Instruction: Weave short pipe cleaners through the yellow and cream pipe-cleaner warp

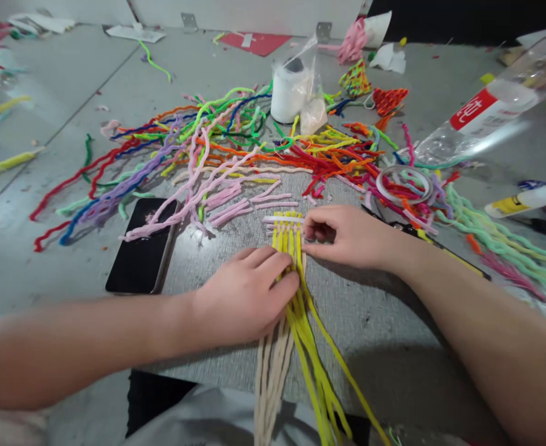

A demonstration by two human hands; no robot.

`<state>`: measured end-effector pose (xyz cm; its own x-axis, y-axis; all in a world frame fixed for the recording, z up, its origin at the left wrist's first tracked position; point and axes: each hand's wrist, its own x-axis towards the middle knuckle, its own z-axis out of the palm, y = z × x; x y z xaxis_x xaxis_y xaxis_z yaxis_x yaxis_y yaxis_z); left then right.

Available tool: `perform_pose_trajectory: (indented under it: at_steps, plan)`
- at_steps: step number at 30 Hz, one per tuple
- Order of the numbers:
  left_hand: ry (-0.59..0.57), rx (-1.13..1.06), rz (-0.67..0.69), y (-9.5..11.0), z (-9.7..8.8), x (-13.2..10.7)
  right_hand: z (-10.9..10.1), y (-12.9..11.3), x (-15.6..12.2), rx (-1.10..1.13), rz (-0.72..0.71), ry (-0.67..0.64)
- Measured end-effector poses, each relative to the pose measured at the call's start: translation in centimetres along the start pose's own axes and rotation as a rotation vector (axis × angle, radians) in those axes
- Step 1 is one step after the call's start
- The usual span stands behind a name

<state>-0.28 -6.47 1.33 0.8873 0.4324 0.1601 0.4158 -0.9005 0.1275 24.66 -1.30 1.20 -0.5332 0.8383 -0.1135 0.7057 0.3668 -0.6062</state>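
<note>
A small woven piece [282, 222] lies flat on the grey table, made of yellow lengths crossed by pale pink yarn strands [268, 220]. Long yellow yarn strands [314, 359] and beige yarn strands [273, 371] trail from it toward me and over the table's near edge. My left hand [249, 291] is curled over the yellow strands just below the weave and presses them down. At the weave's right edge, my right hand [342, 235] has its fingers bent around the end of a pale pink strand. Its fingertips partly hide that end.
A black phone [138, 254] lies on the left. Behind the weave spreads a tangle of coloured yarn [236, 136], with a white spool [289, 93] in it. A tape roll [403, 184], a plastic bottle [486, 111] and a glue tube [528, 199] are on the right.
</note>
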Motion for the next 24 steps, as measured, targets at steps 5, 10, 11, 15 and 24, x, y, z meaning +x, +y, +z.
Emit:
perform_pose_trajectory:
  at_steps: [5,10,11,15,24]
  plan:
    - [-0.110,-0.049,-0.122,-1.2,-1.0,0.1,0.0,-0.8,-0.5,-0.145,-0.047,0.018]
    - [-0.148,-0.109,-0.053,-2.6,-2.0,0.1,-0.1,-1.8,-0.9,-0.163,-0.207,-0.070]
    - [-0.150,-0.109,-0.021,-2.9,-2.1,0.1,-0.1,-2.0,-1.0,-0.163,-0.236,-0.110]
    - [-0.133,-0.058,0.048,-3.3,-1.9,0.1,-0.3,-2.5,-1.2,-0.210,-0.237,-0.203]
    - [-0.064,-0.147,0.183,-2.4,-0.9,-0.1,0.1,-4.4,-2.3,-0.346,-0.125,-0.265]
